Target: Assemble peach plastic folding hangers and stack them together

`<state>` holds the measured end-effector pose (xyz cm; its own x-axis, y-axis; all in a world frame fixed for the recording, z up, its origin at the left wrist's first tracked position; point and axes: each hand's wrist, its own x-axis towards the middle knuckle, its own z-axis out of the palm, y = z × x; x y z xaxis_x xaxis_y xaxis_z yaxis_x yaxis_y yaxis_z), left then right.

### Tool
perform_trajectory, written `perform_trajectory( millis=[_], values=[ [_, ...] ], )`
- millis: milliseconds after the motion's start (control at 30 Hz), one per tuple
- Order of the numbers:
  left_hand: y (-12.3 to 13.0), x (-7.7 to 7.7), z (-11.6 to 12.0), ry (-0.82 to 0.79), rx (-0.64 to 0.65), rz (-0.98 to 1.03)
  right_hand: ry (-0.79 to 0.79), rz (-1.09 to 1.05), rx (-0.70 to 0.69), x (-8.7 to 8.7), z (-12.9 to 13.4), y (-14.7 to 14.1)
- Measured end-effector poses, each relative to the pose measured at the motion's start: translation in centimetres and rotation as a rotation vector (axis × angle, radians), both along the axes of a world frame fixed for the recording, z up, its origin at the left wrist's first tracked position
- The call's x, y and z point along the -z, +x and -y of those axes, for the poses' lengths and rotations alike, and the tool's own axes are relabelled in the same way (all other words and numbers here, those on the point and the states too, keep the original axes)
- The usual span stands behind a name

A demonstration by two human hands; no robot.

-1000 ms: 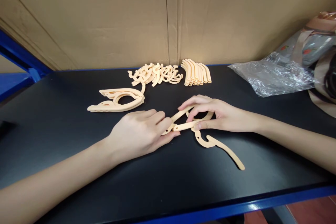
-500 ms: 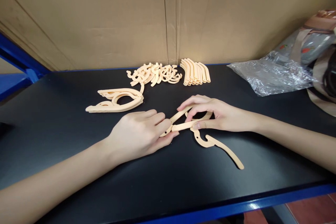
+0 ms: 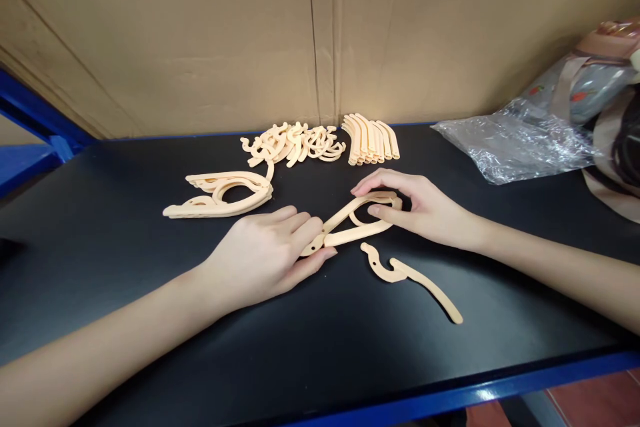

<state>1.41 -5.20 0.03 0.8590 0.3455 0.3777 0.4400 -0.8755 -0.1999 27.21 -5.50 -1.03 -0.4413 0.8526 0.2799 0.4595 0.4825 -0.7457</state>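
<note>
A beige plastic folding hanger [image 3: 349, 233] lies angled over the black table between my hands, its two arms folded close together. My left hand [image 3: 273, 247] is closed around its left end, with the fingers bent over it and the thumb below. At the rounded right end my right hand [image 3: 417, 207] grips the hanger, fingers along the far arm and thumb on the inner side. Just nearer to me rests a loose hanger piece [image 3: 385, 271], S-curved with a hole, touching a slim curved arm [image 3: 435, 290]. What the left fingers cover is hidden.
Folded hangers [image 3: 220, 197] lie stacked at left. Behind are a heap of small hook pieces [image 3: 295, 143] and a row of curved arms [image 3: 370, 140]. A clear plastic bag [image 3: 520, 140] and a bottle [image 3: 595, 73] sit at right, before a cardboard wall [image 3: 200, 33].
My right hand has slid right along the hanger to its rounded end, and its fingers have come off the near arm. The left hand keeps its hold.
</note>
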Motion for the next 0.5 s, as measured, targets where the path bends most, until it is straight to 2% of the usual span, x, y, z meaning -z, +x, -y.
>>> perform_trajectory(
  millis=[233,367,500],
  values=[
    [-0.04,0.05,0.02,-0.138,0.127,0.028,0.101,0.148,0.137,0.44,-0.32,0.17],
    [0.03,-0.20,0.18,-0.152,0.202,-0.004,0.048,0.153,0.206,0.31,-0.04,0.08],
    [0.06,-0.49,0.33,-0.107,0.155,-0.014,-0.027,0.109,0.264,0.23,0.12,0.01]
  ],
)
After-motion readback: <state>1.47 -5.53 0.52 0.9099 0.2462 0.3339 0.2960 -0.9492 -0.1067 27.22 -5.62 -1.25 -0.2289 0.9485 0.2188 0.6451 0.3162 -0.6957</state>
